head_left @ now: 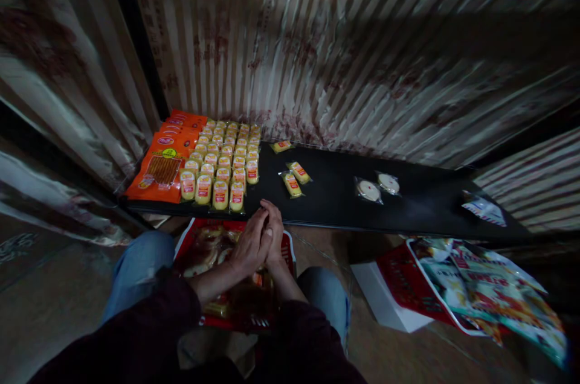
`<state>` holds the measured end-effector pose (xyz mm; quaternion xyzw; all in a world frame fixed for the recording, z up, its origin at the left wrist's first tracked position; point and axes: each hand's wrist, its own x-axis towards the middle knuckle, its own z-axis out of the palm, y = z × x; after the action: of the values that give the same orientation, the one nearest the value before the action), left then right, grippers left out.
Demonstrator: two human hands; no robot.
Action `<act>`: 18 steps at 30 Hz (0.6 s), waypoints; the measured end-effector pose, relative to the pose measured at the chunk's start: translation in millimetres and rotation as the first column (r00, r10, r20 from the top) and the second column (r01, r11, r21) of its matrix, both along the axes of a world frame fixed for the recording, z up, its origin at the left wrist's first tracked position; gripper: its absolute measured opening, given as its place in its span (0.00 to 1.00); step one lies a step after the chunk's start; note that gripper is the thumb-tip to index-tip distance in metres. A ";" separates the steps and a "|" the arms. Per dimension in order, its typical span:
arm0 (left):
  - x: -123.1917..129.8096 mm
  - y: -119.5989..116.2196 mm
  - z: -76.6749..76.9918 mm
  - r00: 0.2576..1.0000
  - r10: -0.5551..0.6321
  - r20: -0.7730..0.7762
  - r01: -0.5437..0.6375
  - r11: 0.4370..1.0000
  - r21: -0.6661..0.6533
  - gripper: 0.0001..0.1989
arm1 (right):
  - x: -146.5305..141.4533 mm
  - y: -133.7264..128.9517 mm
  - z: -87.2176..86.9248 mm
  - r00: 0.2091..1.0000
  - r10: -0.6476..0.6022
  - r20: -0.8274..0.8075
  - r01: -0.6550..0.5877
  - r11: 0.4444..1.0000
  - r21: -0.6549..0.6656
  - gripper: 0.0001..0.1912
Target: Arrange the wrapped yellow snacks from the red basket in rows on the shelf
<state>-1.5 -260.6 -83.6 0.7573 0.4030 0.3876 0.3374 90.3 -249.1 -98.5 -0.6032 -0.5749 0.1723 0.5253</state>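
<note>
My left hand (251,243) and my right hand (273,232) are pressed together, fingers closed against each other, and I see nothing held in them. They are above a red basket (194,228) between my knees, holding packaged food. Just beyond my fingertips runs the front edge of a black shelf (326,203). To the left of my hands, small yellow wrapped cakes (220,194) stand in tight rows. Farther right, two wrapped cakes (292,183) lie loose near each other, and another wrapped cake (281,146) lies at the back.
Orange snack packets (161,160) overlap at the shelf's left end. Two round white wrapped items (368,189) and a white packet (484,209) lie toward the right. On the floor, a second red basket (399,278) full of bags (489,281) leans on a white box (385,296). Striped sheeting (317,70) hangs behind.
</note>
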 end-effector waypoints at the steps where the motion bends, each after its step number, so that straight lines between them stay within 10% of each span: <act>1: -7.8 -8.9 -2.6 0.999 -0.032 -0.016 0.032 0.999 0.014 0.25 | -4.0 -9.9 -2.7 1.000 0.001 0.025 -0.001 1.000 -0.009 0.20; 8: -58.3 -46.4 -44.9 0.979 -0.045 -0.201 0.032 0.997 -0.066 0.23 | -34.3 -53.4 -39.6 0.966 0.118 0.231 -0.061 0.969 -0.240 0.20; 12: -76.8 -27.4 -64.6 0.928 0.149 -0.341 -0.177 0.983 -0.053 0.17 | -47.9 -55.2 -69.3 0.947 0.247 0.205 -0.140 0.893 -0.428 0.25; 18: -93.4 8.7 -80.7 0.708 0.340 -0.619 -0.468 0.882 -0.051 0.19 | -47.9 -55.2 -96.6 0.998 0.057 0.027 -0.038 0.890 -0.455 0.22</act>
<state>-94.9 -251.9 -164.2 0.6933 0.6819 0.1523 0.1766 42.4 -304.3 -195.0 -0.6981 -0.5436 0.3027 0.3543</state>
